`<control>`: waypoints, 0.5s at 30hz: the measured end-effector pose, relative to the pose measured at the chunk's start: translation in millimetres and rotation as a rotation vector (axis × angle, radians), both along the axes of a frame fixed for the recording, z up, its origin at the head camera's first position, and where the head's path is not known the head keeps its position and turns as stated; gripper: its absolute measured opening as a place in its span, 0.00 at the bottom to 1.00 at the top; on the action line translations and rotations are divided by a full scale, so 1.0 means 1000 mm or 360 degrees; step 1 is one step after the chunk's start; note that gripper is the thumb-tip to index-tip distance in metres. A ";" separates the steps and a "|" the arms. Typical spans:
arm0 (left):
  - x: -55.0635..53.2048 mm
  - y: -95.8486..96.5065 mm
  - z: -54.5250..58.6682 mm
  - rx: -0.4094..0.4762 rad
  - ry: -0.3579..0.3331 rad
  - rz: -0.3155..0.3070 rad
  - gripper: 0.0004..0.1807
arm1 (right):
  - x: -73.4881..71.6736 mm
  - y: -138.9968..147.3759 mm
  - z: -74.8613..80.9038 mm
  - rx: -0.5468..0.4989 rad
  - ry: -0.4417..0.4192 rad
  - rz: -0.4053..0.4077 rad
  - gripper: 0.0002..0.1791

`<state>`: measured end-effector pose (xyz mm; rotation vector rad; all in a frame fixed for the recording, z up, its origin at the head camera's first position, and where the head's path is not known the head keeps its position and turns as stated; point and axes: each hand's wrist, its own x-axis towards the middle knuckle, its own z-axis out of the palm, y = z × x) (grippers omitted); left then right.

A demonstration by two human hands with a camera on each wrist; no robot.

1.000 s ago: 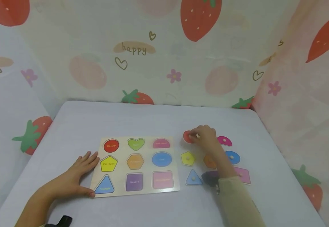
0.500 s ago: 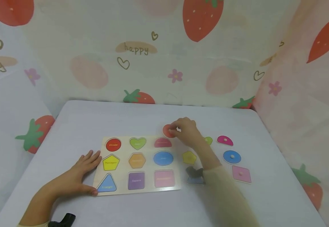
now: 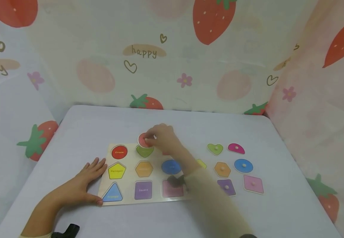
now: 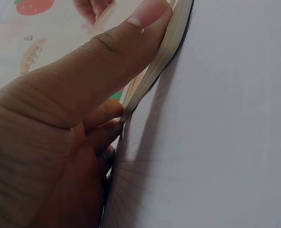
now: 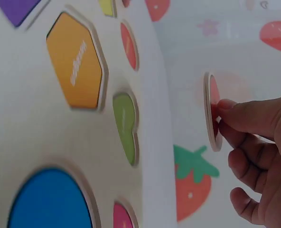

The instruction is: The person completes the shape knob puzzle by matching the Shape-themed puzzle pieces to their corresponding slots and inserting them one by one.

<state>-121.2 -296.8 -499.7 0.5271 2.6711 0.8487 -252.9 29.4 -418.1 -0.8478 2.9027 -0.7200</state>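
Above the top edge of a shape puzzle board [image 3: 127, 195], my right hand [image 3: 163, 137] pinches a red circle puzzle piece [image 3: 142, 140] between thumb and fingers. In the right wrist view the circle piece [image 5: 211, 111] hangs edge-on, apart from the board. My left hand [image 3: 84, 183] lies at the board's left edge with its fingers spread. The left wrist view shows the left thumb [image 4: 117, 52] against the board's edge. Printed recesses mark the board, among them a red circle [image 3: 119, 152], a green heart [image 3: 145, 152] and a yellow pentagon [image 3: 117, 170]. My right forearm hides part of its right side.
Right of the board lie loose knobbed pieces: a green heart [image 3: 215, 149], a magenta half circle [image 3: 236, 148], a blue oval [image 3: 243, 166], an orange hexagon [image 3: 222, 169], a purple square [image 3: 226, 187] and a pink rectangle [image 3: 253, 184]. A yellow pentagon piece [image 3: 201, 163] is partly covered by the sleeve.
My right hand has carried the red circle piece leftward from the loose pieces to above the board's top edge. The left hand stays at the board's left edge.
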 end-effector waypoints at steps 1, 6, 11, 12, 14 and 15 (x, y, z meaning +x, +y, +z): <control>0.000 0.000 0.001 0.0000 0.0003 -0.0001 0.71 | 0.001 -0.006 0.000 0.0004 0.0001 0.0009 0.09; 0.000 0.001 0.003 0.0004 0.0016 -0.0009 0.71 | 0.003 -0.032 0.001 0.0044 -0.0022 -0.0008 0.10; -0.001 0.001 0.003 -0.0003 0.0007 -0.0015 0.71 | 0.003 -0.056 -0.008 0.0096 -0.0079 -0.0079 0.10; -0.001 0.001 0.004 0.0000 0.0008 -0.0019 0.71 | 0.003 -0.060 -0.010 0.0094 -0.0098 -0.0092 0.10; 0.000 -0.001 0.004 0.0004 0.0013 -0.0028 0.71 | 0.003 -0.067 -0.016 0.0083 -0.0124 -0.0113 0.10; 0.000 -0.001 0.005 0.0007 0.0016 -0.0031 0.70 | 0.003 -0.070 -0.018 0.0079 -0.0129 -0.0115 0.10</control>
